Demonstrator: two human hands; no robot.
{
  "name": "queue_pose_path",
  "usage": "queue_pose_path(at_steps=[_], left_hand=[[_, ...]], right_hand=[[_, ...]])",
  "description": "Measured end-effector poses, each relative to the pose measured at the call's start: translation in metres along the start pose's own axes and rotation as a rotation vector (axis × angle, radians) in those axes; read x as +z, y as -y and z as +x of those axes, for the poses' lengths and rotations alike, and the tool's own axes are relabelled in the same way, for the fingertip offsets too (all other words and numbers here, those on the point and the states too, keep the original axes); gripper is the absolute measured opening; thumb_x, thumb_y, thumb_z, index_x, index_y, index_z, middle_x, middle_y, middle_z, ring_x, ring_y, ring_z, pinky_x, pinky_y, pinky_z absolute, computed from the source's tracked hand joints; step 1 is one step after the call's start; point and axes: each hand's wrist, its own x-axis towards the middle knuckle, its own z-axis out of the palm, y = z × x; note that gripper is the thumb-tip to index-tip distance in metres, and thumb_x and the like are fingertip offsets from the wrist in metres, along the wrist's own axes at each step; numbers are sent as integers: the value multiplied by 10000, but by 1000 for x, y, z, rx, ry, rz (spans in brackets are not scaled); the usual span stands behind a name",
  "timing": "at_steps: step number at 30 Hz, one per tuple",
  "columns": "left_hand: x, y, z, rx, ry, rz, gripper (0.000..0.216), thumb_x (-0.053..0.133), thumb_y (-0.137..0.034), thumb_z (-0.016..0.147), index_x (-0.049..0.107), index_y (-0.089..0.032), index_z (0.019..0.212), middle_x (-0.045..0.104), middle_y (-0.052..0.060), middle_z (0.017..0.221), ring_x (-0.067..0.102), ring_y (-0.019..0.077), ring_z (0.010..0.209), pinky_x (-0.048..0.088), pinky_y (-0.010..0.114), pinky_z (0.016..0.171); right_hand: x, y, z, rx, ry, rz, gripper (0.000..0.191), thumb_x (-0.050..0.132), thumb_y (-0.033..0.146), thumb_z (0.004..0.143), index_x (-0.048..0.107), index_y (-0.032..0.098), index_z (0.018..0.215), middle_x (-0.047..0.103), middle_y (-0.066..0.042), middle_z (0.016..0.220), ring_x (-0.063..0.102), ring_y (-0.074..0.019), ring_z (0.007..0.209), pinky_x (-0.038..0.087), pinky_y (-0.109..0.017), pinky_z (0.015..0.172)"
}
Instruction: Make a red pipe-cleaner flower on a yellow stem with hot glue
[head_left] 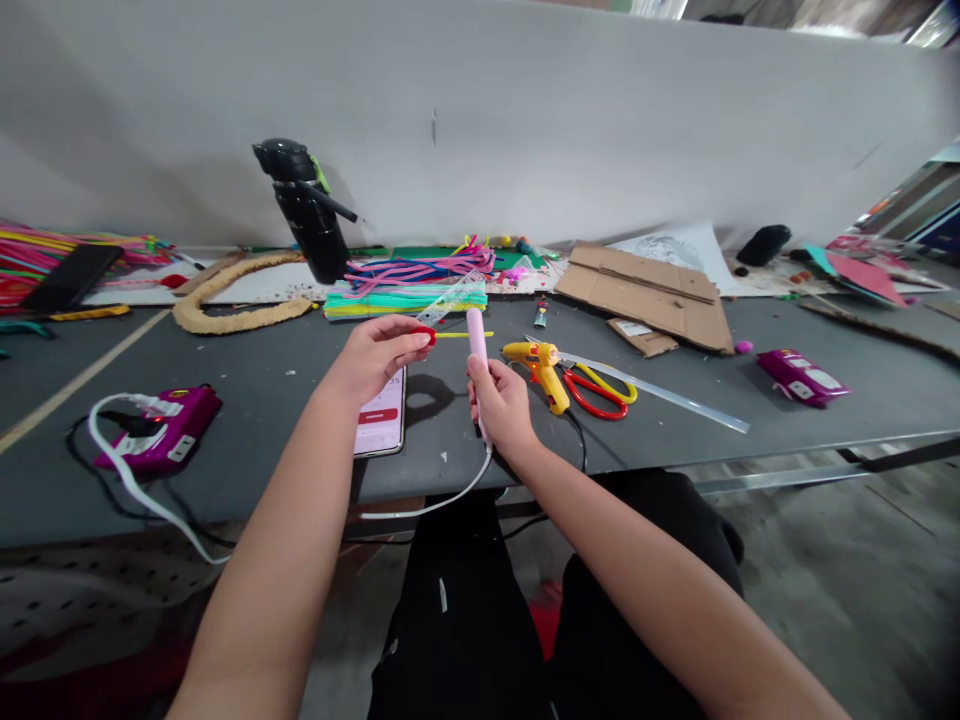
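Observation:
My left hand [379, 357] pinches a small red piece [429, 335] between thumb and fingers; its exact kind is too small to tell. In my right hand [501, 400] is a pink wand-shaped corded tool [478, 335], held upright with a white cable [450, 497] running from its lower end. Below my left hand lies a phone [380, 420] with its screen lit. A yellow pipe cleaner [457, 335] and a clear ruler [454, 298] lie just beyond my hands. Right of my right hand rest a yellow glue gun [546, 370] and red-and-yellow-handled scissors [600, 390].
Behind are bundled pipe cleaners [409, 290] and a black bottle [307, 215]. To the left are a tan curved band [199, 305] and a purple power strip [169, 430] with cords. Cardboard [652, 295], a clear glue stick [675, 398] and another purple box [802, 378] lie right.

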Motion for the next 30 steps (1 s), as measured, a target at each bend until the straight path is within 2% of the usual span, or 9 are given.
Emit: queue_pose_path(at_steps=[8, 12, 16, 24, 30], left_hand=[[-11, 0, 4, -27, -43, -37, 298, 920, -214, 589, 771, -181, 845, 775, 43, 865, 741, 159, 771, 610, 288, 792], [-18, -5, 7, -41, -133, -129, 243, 892, -190, 621, 763, -180, 827, 762, 21, 807, 726, 129, 741, 599, 229, 737], [-18, -5, 9, -39, -200, -157, 245, 889, -177, 636, 762, -177, 846, 771, 27, 833, 739, 138, 792, 598, 231, 771], [5, 4, 1, -72, -10, -72, 334, 943, -218, 592, 765, -159, 869, 783, 52, 877, 755, 171, 804, 601, 317, 846], [9, 10, 0, -82, 103, -29, 341, 947, -234, 607, 774, -172, 894, 779, 50, 899, 750, 182, 868, 606, 337, 876]], right_hand=[[0, -3, 3, 32, -19, 102, 483, 628, 669, 869, 538, 208, 755, 498, 58, 570, 450, -73, 400, 346, -211, 379], [-1, -3, 5, 50, -59, 152, 479, 626, 666, 870, 545, 205, 765, 492, 67, 561, 444, -65, 385, 333, -197, 365], [0, -2, 3, 38, 10, 115, 462, 626, 643, 886, 554, 201, 775, 504, 64, 572, 457, -67, 395, 341, -194, 373], [1, -1, 0, 15, 103, -47, 469, 605, 660, 895, 556, 208, 782, 521, 57, 575, 484, -89, 419, 357, -212, 398], [2, -5, 1, -3, 112, -64, 470, 594, 653, 903, 546, 212, 750, 521, 52, 571, 485, -96, 417, 352, -223, 400]])
